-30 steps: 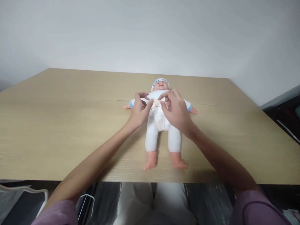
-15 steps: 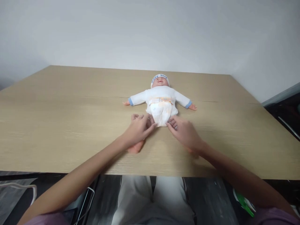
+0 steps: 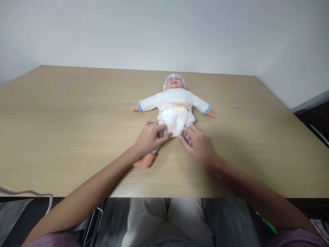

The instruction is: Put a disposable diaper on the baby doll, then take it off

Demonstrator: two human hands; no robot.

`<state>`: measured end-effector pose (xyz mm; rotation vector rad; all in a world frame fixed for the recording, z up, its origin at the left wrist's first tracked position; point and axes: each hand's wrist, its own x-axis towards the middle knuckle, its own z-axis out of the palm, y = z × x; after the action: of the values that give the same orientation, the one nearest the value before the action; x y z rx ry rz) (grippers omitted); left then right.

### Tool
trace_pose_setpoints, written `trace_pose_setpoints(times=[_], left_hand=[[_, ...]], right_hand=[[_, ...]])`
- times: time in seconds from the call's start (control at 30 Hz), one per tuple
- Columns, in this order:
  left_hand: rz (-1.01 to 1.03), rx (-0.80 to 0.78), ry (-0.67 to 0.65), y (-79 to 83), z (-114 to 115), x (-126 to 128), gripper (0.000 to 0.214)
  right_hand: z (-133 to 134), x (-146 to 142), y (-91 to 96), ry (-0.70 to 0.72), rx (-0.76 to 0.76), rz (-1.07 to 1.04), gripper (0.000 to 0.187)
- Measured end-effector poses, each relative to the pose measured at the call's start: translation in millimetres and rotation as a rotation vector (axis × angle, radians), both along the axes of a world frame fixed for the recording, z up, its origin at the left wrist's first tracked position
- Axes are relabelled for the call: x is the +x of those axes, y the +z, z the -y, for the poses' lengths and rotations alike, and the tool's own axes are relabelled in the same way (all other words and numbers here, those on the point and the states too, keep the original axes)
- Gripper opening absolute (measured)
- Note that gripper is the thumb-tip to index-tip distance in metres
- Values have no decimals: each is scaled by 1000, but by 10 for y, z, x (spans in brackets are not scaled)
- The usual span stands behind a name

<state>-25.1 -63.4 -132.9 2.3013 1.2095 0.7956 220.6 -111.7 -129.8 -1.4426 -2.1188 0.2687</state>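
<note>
A baby doll (image 3: 174,96) in a white top with blue cuffs and a lettered cap lies on its back, arms spread and head away from me. Around its hips sits a white diaper (image 3: 175,118) with an orange printed waistband. My left hand (image 3: 153,135) pinches the diaper's edge at the left leg opening. At the opposite leg opening, my right hand (image 3: 196,142) has thumb and fingers closed on the other edge. One doll foot (image 3: 145,161) shows below my left wrist. My right hand and forearm hide most of the other leg.
The wooden table (image 3: 77,137) has a seam across it and its front edge close to my lap. A white cable (image 3: 48,202) hangs at the lower left. Dark objects (image 3: 316,120) stand beyond the right edge, and a green item (image 3: 268,224) lies below the table.
The view has shifted slightly. Both hands stay at the diaper's leg edges, with my right fingertips a little closer to the middle. More of the doll's left-side leg and foot shows.
</note>
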Motion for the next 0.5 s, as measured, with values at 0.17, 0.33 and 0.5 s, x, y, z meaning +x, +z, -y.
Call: trace_pose_setpoints(times=[0.17,0.33,0.5], left_hand=[[45,58,2,1,28,-17,32],[132,74,-15,13,34,-14,22],[124,58,5,-1,56,-21,24]], right_hand=[[32,20,71,60,-59,-99,22],[73,15,61,67,-58,-113,23],[114,-4,5,72,-63,-127,26]])
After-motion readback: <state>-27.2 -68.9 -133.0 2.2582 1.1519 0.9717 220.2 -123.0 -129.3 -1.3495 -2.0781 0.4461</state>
